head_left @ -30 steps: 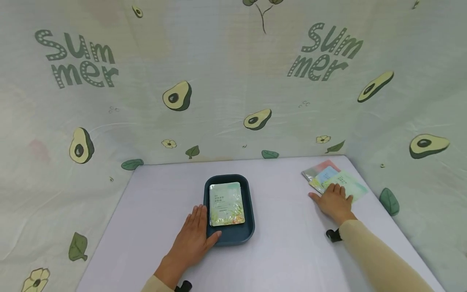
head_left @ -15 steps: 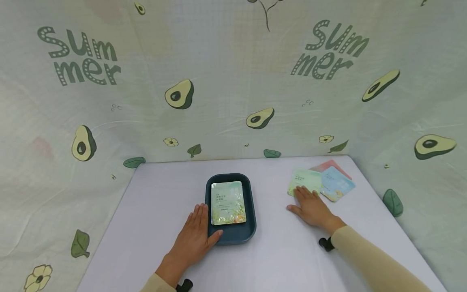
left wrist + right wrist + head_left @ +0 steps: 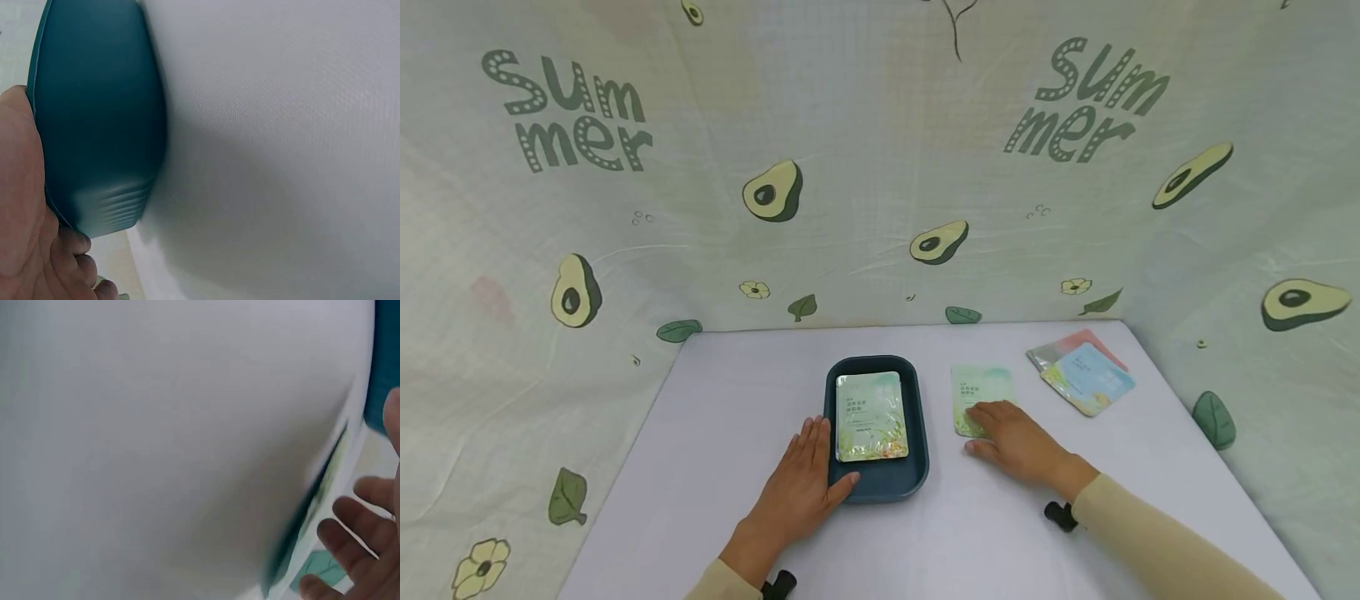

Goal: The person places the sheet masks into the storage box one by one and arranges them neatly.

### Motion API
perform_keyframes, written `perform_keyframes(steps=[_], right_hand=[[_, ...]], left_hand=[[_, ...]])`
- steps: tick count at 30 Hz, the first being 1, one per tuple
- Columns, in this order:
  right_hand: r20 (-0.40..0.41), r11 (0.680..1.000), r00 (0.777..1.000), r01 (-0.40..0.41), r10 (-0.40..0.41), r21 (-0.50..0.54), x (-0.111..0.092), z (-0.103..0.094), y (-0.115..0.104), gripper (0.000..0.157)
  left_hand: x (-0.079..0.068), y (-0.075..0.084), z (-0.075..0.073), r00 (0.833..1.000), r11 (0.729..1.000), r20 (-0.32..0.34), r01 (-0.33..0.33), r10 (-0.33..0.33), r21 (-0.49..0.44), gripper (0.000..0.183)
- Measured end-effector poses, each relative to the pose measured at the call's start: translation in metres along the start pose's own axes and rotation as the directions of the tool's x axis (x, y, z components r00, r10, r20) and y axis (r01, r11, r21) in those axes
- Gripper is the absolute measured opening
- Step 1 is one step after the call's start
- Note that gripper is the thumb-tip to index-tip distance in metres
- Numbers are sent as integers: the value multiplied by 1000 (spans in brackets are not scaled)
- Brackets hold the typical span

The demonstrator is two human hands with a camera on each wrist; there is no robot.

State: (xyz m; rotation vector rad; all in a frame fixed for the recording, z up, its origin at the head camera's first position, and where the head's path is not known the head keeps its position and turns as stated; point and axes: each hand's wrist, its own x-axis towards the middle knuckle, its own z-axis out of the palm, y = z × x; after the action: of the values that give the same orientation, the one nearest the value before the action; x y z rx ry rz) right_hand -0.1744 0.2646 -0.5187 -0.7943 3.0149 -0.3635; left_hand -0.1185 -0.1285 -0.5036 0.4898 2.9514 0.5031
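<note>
Your left hand (image 3: 24, 219), at 8 o'clock, touches rim of blue-green tray (image 3: 100, 112) at 10. White surface (image 3: 300, 119) spreads toward 3; shadow (image 3: 231, 219) falls at 5.

Cloth-screened nook: avocado-print curtain (image 3: 850, 125) around white table (image 3: 715, 400)

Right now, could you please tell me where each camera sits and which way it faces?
Head: on the head, facing forward and down at the table and tray; left hand, right hand and sleeves show.
Left wrist: on that wrist, facing the tray's outer wall; part of the left hand shows.
Right wrist: on that wrist, facing mostly the table; part of the right hand shows.
Head and left wrist share the tray and left hand.
</note>
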Motion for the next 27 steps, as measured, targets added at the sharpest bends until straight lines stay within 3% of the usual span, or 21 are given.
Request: perform_keyframes(steps=[5, 12, 15, 18, 27], right_hand=[[-73, 989, 991, -118, 112, -86, 21, -11, 28, 75], [46, 962, 965, -250, 257, -110, 43, -14, 66, 110], [94, 957, 954, -276, 284, -85, 46, -16, 69, 117], [122, 957, 949, -285, 290, -59, 50, -17, 70, 115], [70, 961, 958, -278, 278, -16, 53, -16, 63, 112]], left_hand=[[0, 0, 0, 1000, 1000, 1, 7, -7, 1, 97], [0, 0, 0, 1000, 1000, 3, 16, -16, -11, 96], [0, 1, 0, 1000, 1000, 8, 16, -16, -11, 95], [1, 2, 0, 1000, 1000, 7, 20, -20, -12, 96], [1, 2, -1, 1000, 1000, 2, 18, -18, -11, 95]])
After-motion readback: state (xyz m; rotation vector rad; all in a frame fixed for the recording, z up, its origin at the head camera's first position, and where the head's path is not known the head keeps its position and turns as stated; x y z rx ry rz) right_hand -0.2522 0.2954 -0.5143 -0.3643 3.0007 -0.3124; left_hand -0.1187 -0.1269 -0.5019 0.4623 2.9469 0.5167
